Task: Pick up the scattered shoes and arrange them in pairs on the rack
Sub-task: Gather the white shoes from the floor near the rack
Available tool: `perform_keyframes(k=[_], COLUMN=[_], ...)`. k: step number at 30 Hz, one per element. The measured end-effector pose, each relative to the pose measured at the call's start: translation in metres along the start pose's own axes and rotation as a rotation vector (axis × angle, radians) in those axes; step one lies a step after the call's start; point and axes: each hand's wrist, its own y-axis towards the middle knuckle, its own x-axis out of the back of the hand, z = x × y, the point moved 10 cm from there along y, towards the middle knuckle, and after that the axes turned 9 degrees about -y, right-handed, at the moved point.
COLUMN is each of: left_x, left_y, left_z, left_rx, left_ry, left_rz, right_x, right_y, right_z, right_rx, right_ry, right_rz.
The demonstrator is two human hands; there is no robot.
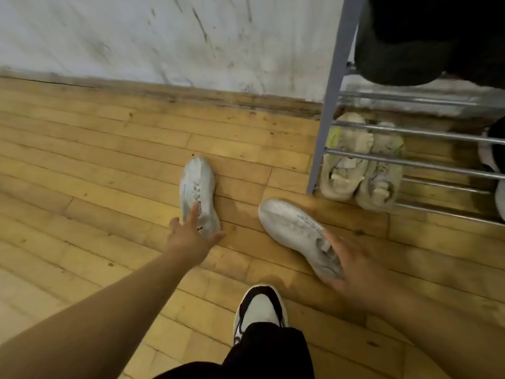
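Two white sneakers lie apart on the wooden floor. The left sneaker (197,187) points toward the wall; my left hand (191,233) reaches over its heel with fingers spread, a fingertip on the tongue. The right sneaker (295,228) lies at an angle with its toe to the upper left; my right hand (352,266) is blurred, open, over its heel end. The metal shoe rack (410,132) stands at the right, with a pair of cream sneakers (360,165) under its low bars.
My own foot in a black-and-white shoe (259,307) stands at the bottom centre. A scuffed white wall (164,36) runs along the back. Dark items sit on the rack's upper shelf (426,36), and another black-and-white shoe (494,151) shows at the right edge.
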Motion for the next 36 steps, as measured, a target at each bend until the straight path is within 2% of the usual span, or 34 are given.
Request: perform_keyframes(k=[7,10,15,18,21,25,32,36], left_x=[-0.017,-0.030,-0.063,-0.060,-0.050,-0.035,0.013,0.037], left_y=[0.042,0.012,-0.063,-0.087,-0.109,-0.136,-0.184,-0.218], left_z=[-0.011,-0.020,-0.027,-0.031,-0.041,-0.066,-0.126,-0.159], left_rx=[0.060,0.045,-0.100,-0.138,-0.213,-0.334,-0.488,-0.580], left_ry=[-0.014,-0.066,-0.185,-0.271,-0.236,-0.192,-0.204,-0.217], left_rz=[-0.018,-0.013,0.098,0.138,0.214,0.282,0.278,0.271], right_x=[-0.019,-0.011,-0.009,-0.013,-0.007,0.022,0.100,0.156], right_y=[0.006,0.000,-0.027,-0.050,-0.067,-0.081,-0.137,-0.169], right_z=[-0.022,-0.023,-0.041,-0.050,-0.048,-0.046,-0.033,-0.031], right_rx=[-0.012,-0.039,-0.134,-0.189,-0.196,-0.218,-0.134,-0.104], right_ry=[-0.028,-0.003,0.056,0.163,0.215,0.292,0.305,0.271], right_rz=[-0.007,-0.039,-0.105,-0.076,-0.012,-0.027,-0.110,-0.229])
